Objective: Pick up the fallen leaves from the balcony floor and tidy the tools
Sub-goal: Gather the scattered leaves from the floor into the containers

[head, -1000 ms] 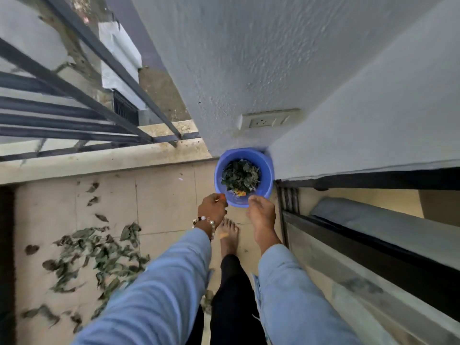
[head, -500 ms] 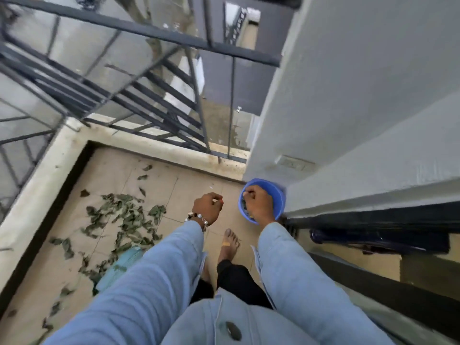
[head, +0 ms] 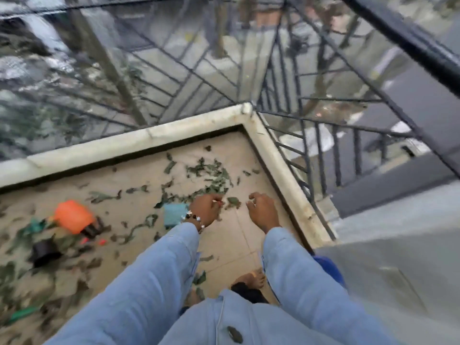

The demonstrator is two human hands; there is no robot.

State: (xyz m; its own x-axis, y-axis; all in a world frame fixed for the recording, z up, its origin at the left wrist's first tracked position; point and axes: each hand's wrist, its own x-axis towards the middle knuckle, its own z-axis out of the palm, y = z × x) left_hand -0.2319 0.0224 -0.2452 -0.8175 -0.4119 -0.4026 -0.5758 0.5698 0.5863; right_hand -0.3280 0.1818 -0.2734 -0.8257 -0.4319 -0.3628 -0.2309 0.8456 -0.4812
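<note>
Green fallen leaves (head: 209,173) lie scattered over the beige tiled balcony floor (head: 239,235), thickest toward the far corner and at the left. My left hand (head: 205,211) hovers above the floor with its fingers loosely curled and nothing in it. A little to its right, my right hand (head: 261,211) hangs the same way, also holding nothing. One leaf (head: 234,201) lies on the tiles between the two hands. Part of the blue bowl (head: 328,267) shows behind my right sleeve, next to the wall.
An orange container (head: 72,216), a black pot (head: 44,250), a teal object (head: 174,214) and a green tool (head: 22,313) lie among the leaves at the left. A pale kerb (head: 149,135) with a black railing (head: 321,155) bounds the floor. A grey wall (head: 398,257) stands at the right.
My right hand has left the blue bowl by the wall. The view has swung left toward the railing corner, and both hands now hang over the leaf-strewn floor.
</note>
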